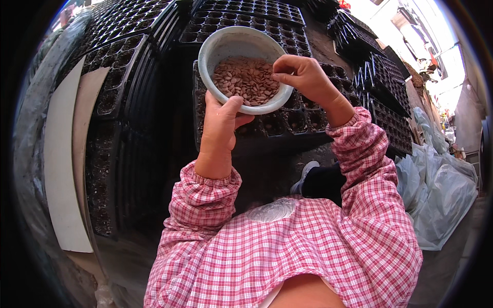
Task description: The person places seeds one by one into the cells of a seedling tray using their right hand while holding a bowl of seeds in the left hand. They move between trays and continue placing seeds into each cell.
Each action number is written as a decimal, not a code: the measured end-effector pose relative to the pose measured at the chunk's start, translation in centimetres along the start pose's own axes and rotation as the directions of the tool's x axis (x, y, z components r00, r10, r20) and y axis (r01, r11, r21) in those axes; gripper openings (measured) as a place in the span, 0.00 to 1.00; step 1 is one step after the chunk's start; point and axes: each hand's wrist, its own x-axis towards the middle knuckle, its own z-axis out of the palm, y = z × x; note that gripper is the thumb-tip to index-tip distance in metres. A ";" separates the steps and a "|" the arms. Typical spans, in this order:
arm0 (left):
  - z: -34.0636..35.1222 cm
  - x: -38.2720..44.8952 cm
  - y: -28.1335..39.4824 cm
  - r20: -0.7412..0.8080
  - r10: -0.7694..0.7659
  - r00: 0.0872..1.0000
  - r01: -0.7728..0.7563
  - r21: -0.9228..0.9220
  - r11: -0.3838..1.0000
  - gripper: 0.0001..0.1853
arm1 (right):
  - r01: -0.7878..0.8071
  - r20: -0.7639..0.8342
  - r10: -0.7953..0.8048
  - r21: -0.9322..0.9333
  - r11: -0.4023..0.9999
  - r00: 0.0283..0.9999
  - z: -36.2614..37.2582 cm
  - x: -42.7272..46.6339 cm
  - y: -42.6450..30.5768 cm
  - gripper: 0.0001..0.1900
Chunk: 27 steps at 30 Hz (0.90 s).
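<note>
My left hand [222, 119] grips a pale round bowl [239, 36] by its near rim, with the thumb over the edge and fingers beneath. Flat brownish seeds [248, 81] cover the bottom of the tilted bowl. At the bowl's right side, my right hand [298, 75] has its thumb and index finger drawn together over the seeds. Whether a seed is between those fingertips is too small to tell. Below the bowl lies a black seedling tray [273, 125] with soil in its cells; pale specks like seeds show in some of them.
More soil-filled cell trays [246, 19] lie beyond the bowl. Stacked trays rise at left [115, 57] and right [389, 84]. Two pale boards [63, 161] lean at far left. Clear plastic sheeting [439, 192] lies at right, and a shoe [306, 177] shows below the tray.
</note>
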 end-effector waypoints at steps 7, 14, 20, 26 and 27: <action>-2.0 0.3 1.5 -0.081 0.132 0.988 -0.131 0.019 0.991 0.24 | 0.034 0.109 0.006 -0.359 0.933 0.994 -1.4 -2.6 3.3 0.06; -2.2 0.1 2.3 -0.055 0.150 0.987 -0.151 -0.016 0.988 0.25 | 0.196 0.293 0.147 -0.864 0.463 0.945 1.7 -2.1 4.9 0.03; -2.2 0.0 2.5 -0.051 0.122 0.991 -0.124 -0.034 0.992 0.25 | 0.042 0.304 0.245 -0.700 0.713 0.921 0.5 -1.1 5.0 0.07; -2.9 -0.5 3.1 -0.074 0.139 0.988 -0.142 -0.028 0.990 0.25 | -0.209 0.103 0.234 -0.208 0.956 0.967 -0.9 -0.8 2.0 0.07; -2.9 -0.6 3.2 -0.073 0.143 0.987 -0.145 -0.032 0.989 0.25 | -0.239 0.127 0.257 -0.145 0.960 0.958 -0.2 -0.6 1.8 0.07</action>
